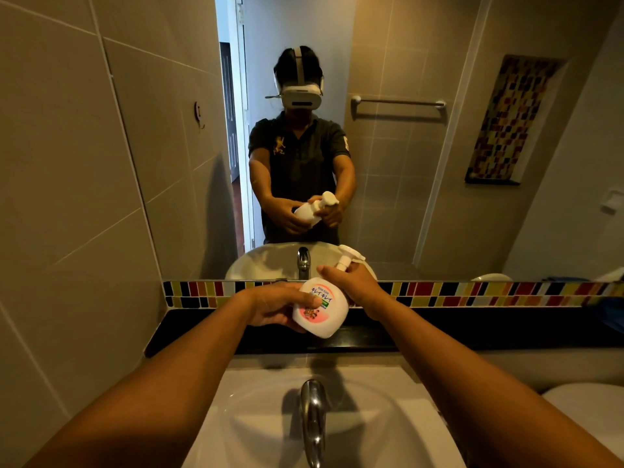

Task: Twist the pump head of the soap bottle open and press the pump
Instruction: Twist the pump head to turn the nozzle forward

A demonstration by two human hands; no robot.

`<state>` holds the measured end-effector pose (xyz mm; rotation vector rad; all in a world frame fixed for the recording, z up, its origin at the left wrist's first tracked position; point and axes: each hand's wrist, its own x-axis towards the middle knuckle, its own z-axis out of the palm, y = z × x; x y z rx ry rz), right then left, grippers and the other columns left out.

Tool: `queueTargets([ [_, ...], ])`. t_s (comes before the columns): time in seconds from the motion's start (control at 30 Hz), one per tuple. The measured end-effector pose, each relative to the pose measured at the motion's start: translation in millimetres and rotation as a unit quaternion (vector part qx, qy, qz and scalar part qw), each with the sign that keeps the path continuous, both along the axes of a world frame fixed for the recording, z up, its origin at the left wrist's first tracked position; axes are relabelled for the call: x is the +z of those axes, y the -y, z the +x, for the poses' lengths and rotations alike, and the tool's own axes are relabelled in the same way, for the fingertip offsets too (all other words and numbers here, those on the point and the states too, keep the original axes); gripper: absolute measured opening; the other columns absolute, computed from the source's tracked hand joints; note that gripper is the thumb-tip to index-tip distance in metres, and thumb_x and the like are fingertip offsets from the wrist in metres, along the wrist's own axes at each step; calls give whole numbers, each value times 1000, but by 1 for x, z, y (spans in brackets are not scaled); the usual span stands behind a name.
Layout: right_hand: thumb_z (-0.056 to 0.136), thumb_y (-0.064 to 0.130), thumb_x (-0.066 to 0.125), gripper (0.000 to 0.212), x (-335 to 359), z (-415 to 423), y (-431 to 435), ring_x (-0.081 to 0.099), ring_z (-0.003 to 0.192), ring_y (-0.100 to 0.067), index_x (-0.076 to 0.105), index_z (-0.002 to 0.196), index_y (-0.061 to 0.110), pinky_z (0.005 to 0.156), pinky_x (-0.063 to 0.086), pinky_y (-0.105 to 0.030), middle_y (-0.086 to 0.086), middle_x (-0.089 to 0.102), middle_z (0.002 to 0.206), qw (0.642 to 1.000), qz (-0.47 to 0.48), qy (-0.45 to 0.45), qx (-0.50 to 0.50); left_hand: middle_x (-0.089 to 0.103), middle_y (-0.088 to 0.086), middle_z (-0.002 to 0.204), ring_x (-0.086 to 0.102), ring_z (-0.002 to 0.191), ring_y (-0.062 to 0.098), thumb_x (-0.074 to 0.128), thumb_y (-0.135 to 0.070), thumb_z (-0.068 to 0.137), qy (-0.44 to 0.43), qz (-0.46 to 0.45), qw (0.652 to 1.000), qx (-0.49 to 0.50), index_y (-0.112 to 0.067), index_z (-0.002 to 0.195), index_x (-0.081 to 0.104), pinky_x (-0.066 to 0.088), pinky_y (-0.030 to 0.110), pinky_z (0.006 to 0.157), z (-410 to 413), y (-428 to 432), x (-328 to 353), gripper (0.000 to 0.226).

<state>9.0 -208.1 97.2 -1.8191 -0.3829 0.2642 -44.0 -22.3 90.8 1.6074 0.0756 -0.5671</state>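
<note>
I hold a white soap bottle (320, 310) with a pink label, tilted so its top leans up and to the right, above the black counter ledge. My left hand (277, 307) wraps the bottle's body from the left, thumb across the label. My right hand (354, 282) grips the bottle's neck just under the white pump head (349, 256), which sticks out beyond my fingers with its nozzle pointing right. The mirror shows the same hold from the front.
A chrome tap (314, 420) rises over the white basin (422, 434) right below my arms. A black ledge (472, 329) and a coloured mosaic strip (489, 293) run under the mirror (388, 163). A tiled wall (67, 197) closes the left side.
</note>
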Motion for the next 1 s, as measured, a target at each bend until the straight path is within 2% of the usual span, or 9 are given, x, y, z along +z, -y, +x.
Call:
queueTargets([
  [0.1, 88, 35, 68, 24, 1, 1, 0, 74, 73, -19, 63, 96, 12, 65, 60, -30, -7, 74, 83, 1000, -16, 25, -10, 71, 7, 109, 68, 105, 27, 73, -22, 80, 47, 76, 996, 16, -22, 110, 63, 57, 42, 89, 3, 6, 0, 32],
  [0.23, 86, 35, 69, 29, -5, 6, 1, 76, 82, -28, 64, 98, 10, 80, 62, -46, -16, 76, 92, 998, -20, 30, -48, 71, 2, 107, 70, 95, 19, 76, -26, 77, 122, 159, 979, 25, -24, 109, 61, 61, 31, 75, 4, 14, 0, 35],
  [0.43, 76, 43, 73, 33, -12, 11, 5, 76, 80, -28, 65, 95, 17, 80, 61, -53, -13, 77, 89, 996, -21, 22, -79, 70, 4, 109, 70, 96, 21, 79, -28, 73, 193, 218, 956, 49, -19, 115, 59, 61, 36, 76, 3, 25, -4, 47],
  [0.53, 63, 54, 72, 43, -11, 11, 5, 76, 81, -28, 64, 90, 22, 79, 61, -53, -13, 77, 89, 996, -20, 21, -86, 69, 5, 114, 69, 99, 24, 81, -32, 70, 211, 239, 946, 63, -19, 122, 57, 62, 39, 75, 3, 28, -7, 58],
  [0.67, 54, 60, 69, 47, -12, 13, 6, 75, 82, -29, 65, 83, 24, 80, 60, -55, -12, 77, 88, 995, -19, 23, -97, 70, 5, 112, 70, 95, 22, 82, -34, 69, 238, 262, 932, 75, -21, 118, 59, 62, 36, 70, 1, 32, -9, 56],
  [0.77, 49, 65, 66, 56, -14, 14, 7, 75, 83, -29, 64, 88, 25, 79, 61, -55, -11, 77, 89, 995, -19, 8, -97, 70, 5, 112, 69, 95, 22, 82, -35, 68, 249, 275, 925, 84, -21, 118, 58, 62, 35, 70, 1, 36, -10, 57],
  [0.87, 52, 64, 68, 59, -17, 15, 8, 75, 84, -29, 64, 93, 23, 79, 61, -54, -10, 77, 91, 995, -14, 11, -97, 69, 5, 114, 68, 97, 21, 82, -33, 69, 237, 264, 931, 81, -20, 119, 57, 61, 34, 72, 2, 36, -12, 57],
  [0.93, 65, 55, 74, 47, -15, 10, 7, 75, 85, -28, 64, 95, 20, 81, 61, -52, -13, 77, 95, 996, -11, 18, -91, 69, 5, 115, 68, 98, 21, 83, -31, 68, 224, 247, 939, 83, -20, 119, 58, 61, 33, 73, 3, 32, -14, 57],
  [1.0, 81, 44, 72, 33, -13, 5, 8, 73, 85, -27, 65, 97, 16, 79, 60, -43, -15, 75, 98, 998, -2, 10, -54, 69, 7, 116, 67, 97, 19, 83, -27, 69, 214, 229, 946, 86, -18, 118, 59, 59, 29, 73, 5, 28, -17, 55],
])
